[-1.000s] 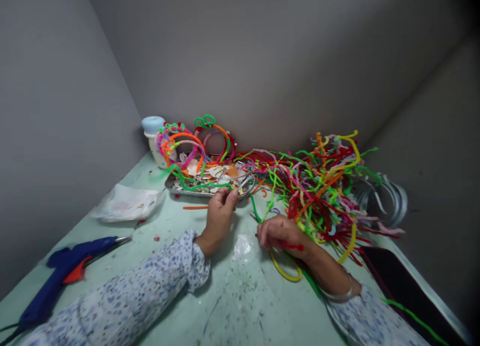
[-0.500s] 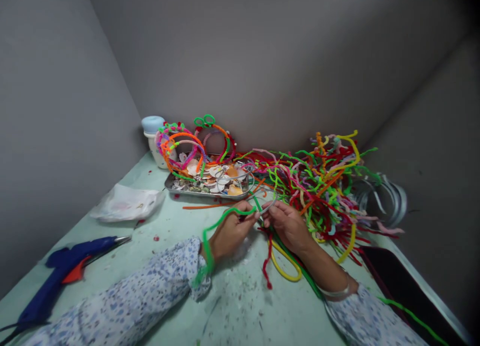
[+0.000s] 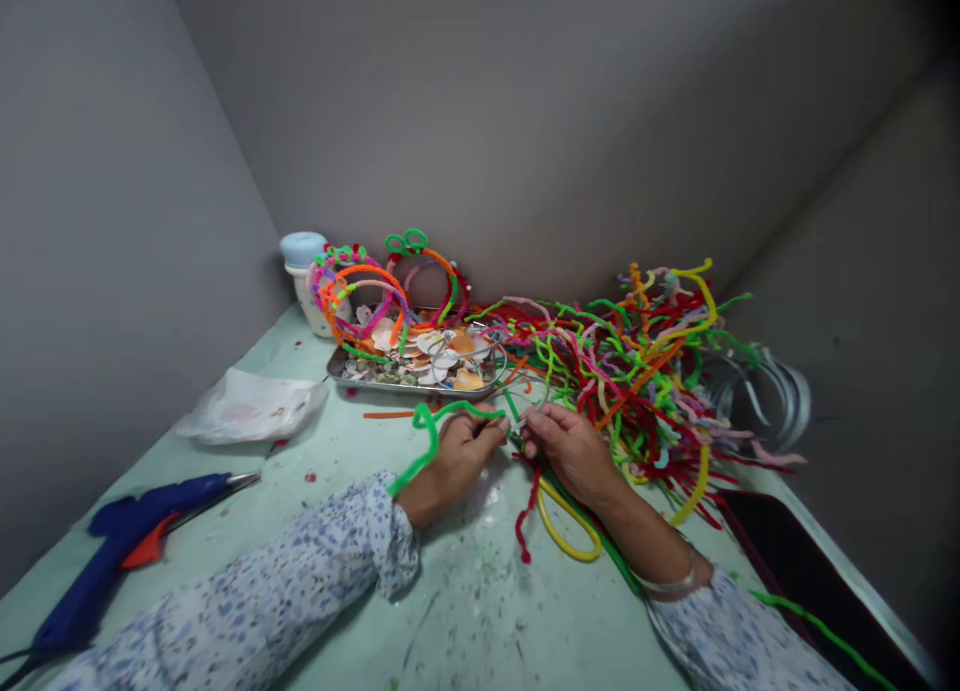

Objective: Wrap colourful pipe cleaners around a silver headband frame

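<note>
My left hand (image 3: 454, 466) pinches one end of a green pipe cleaner (image 3: 430, 441) between thumb and fingers. Its free part bends over the back of the hand and hangs down near the cuff. Close by on the right, my right hand (image 3: 574, 456) is closed on a thin grey curved strip (image 3: 546, 383) that rises from the fingertips. The two sets of fingertips are a small gap apart. Under my right hand lie a yellow pipe cleaner (image 3: 568, 548) bent in a loop and a short red pipe cleaner (image 3: 527, 526).
A metal tray (image 3: 352, 379) of shells stands behind the hands, with decorated headbands (image 3: 367, 271) at its back. Tangled pipe cleaners (image 3: 637, 371) heap up at right, beside grey metal bands (image 3: 787, 401). At left lie a blue glue gun (image 3: 135, 531) and a plastic bag (image 3: 251, 408).
The green pipe cleaner's loose part has swung up and away from the left wrist, into a sharper bend. My fingertips have drawn slightly apart.
</note>
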`<state>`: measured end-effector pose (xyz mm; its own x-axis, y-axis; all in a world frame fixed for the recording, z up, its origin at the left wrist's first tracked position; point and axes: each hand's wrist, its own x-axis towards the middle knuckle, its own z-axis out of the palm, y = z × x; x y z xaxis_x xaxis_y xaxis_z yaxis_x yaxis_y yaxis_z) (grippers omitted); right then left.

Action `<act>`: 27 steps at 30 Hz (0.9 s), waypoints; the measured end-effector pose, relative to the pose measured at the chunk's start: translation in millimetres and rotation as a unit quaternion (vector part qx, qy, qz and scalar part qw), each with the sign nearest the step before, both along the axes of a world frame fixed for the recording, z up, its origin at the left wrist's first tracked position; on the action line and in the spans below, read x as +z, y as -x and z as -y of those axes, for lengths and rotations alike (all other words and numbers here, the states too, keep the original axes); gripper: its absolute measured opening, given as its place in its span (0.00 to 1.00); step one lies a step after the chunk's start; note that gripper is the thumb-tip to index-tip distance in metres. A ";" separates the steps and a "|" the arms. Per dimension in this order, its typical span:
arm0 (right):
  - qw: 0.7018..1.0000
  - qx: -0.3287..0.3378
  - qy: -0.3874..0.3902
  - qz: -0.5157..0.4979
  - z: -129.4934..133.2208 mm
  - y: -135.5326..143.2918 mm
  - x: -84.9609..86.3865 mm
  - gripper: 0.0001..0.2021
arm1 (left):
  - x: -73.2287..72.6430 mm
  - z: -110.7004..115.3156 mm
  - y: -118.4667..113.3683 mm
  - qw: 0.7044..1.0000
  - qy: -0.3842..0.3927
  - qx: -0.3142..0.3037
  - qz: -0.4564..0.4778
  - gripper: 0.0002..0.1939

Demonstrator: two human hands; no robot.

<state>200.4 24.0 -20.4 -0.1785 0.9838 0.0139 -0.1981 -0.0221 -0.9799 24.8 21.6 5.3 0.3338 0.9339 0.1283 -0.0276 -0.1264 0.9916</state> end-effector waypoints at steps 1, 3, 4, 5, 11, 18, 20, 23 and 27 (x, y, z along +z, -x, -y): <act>1.000 0.001 0.000 0.003 -0.1 0.0 -0.4 0.14 | -0.1 0.0 0.2 1.000 0.007 0.002 -0.004 0.16; 1.000 0.006 -0.002 0.004 -0.2 -0.1 -0.9 0.14 | 0.0 0.2 0.7 1.000 0.021 0.006 -0.016 0.16; 1.000 0.010 -0.002 0.003 -0.1 -0.1 -1.0 0.14 | 0.1 0.3 0.8 0.999 0.027 0.008 -0.023 0.16; 1.000 0.013 -0.003 0.003 0.0 -0.3 -1.0 0.14 | 0.1 0.3 0.9 0.999 0.033 0.009 -0.029 0.16; 0.999 0.026 -0.013 0.019 0.8 -1.7 0.6 0.14 | -2.7 -2.5 0.1 0.999 0.039 0.002 -0.027 0.15; 1.000 0.019 -0.012 -0.006 -0.9 -2.1 -1.0 0.13 | -1.3 -2.4 -1.2 0.998 0.054 -0.001 -0.025 0.16; 1.000 0.010 -0.004 -0.030 -1.2 -1.1 0.7 0.13 | 0.1 -1.7 -1.0 0.999 0.035 0.009 -0.024 0.15; 0.997 -0.005 0.019 -0.081 -0.9 1.1 6.1 0.13 | 0.4 0.4 -0.4 0.998 -0.033 0.050 -0.036 0.09; 0.990 -0.028 0.040 -0.129 -0.6 3.3 12.1 0.13 | -0.4 4.8 -0.7 0.981 -0.133 0.103 -0.100 0.08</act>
